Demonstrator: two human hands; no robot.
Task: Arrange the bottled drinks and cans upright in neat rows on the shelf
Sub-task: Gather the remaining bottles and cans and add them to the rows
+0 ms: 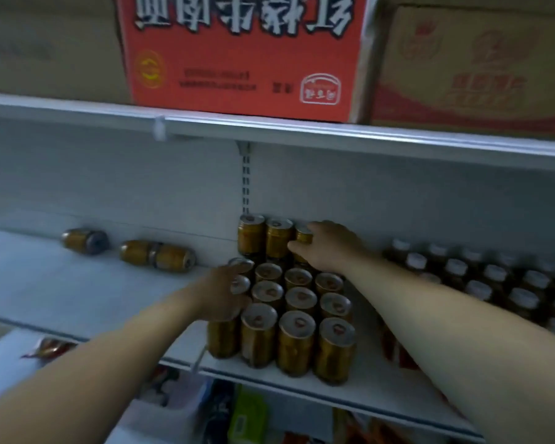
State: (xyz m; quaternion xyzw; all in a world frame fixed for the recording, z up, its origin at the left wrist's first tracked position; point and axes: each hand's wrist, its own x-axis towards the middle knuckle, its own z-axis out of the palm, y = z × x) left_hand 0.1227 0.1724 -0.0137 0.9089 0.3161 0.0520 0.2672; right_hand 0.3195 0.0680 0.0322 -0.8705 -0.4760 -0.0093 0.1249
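On shelf [77, 283], right hand [327, 248] gripping rear can [303, 233], left hand [221, 293] touching cans [297, 341]

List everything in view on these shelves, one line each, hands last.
upright cans: at least twelve, gold with silver tops, block of rows on the middle shelf
back cans: three, gold, standing higher against the back wall
lying cans: apparently three, gold, on their sides left of the block
bottles: many, dark with white caps, right of the block
red box: one, on the upper shelf, print upside down
brown cartons: two, either side of the red box
packets: several, green and red, below, blurred
left grip: bare hand, against the block's left column; hold unclear
right grip: bare hand, fingers round the rightmost back can
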